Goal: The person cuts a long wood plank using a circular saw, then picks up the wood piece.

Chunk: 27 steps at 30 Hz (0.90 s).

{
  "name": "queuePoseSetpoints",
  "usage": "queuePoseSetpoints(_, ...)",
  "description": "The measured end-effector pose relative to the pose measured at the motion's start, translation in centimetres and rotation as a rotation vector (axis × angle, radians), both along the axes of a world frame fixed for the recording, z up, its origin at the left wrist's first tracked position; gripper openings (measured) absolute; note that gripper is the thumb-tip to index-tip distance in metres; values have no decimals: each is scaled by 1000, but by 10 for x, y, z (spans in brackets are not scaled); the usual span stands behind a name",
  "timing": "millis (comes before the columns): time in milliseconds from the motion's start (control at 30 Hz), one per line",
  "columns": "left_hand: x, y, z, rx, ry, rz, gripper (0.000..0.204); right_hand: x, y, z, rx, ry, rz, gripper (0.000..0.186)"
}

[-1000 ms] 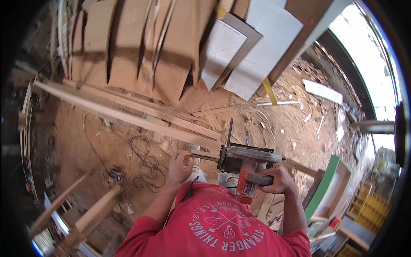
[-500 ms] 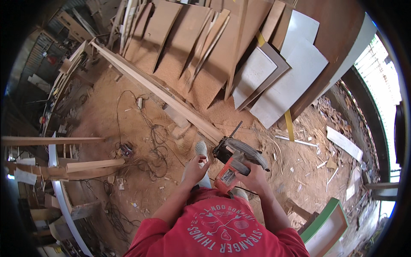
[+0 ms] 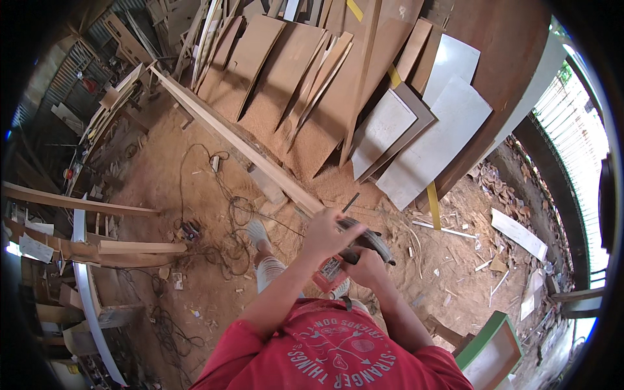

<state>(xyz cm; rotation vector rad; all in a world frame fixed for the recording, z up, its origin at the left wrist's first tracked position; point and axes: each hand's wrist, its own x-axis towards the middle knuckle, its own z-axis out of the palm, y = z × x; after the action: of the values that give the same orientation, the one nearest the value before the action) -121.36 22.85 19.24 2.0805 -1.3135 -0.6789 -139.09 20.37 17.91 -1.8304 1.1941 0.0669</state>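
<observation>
My right hand (image 3: 366, 268) is wrapped round the rear handle of a circular saw (image 3: 330, 275) with a red motor housing and a dark blade guard. The saw is at the near end of a long wooden beam (image 3: 253, 155), which runs away to the far left. My left hand (image 3: 326, 233) is over the front of the saw and the beam's end, thumb apart from the other fingers. It hides much of the saw's base, and whether its fingertips touch the saw or beam cannot be made out. A thin dark rod (image 3: 351, 202) sticks out ahead of the saw.
Wooden boards (image 3: 260, 55) and white panels (image 3: 437, 143) lean at the back. A tangled cable (image 3: 237, 227) lies on the sawdust-covered floor to the left. Lumber (image 3: 143, 247) rests at the left, and a green-edged tray-like frame (image 3: 486, 338) stands at the near right.
My left hand has moved forward and right, from beside the saw to over its front. My left foot has shifted left. The right hand keeps its hold on the circular saw.
</observation>
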Motion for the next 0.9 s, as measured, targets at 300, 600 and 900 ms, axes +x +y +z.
queuePoseSetpoints(300, -22, -84, 16, 456, -330, -384, 92, 8, 7, -3, -99, -144, 71, 49)
queuePoseSetpoints(600, 58, -42, -78, 432, 27, 273, 130, 9, 7, 1, -77, -45, -39, 44)
queuePoseSetpoints(900, 86, -52, -90, 600, -2, 237, 171, 18, 5, 3, -114, -63, -26, 42)
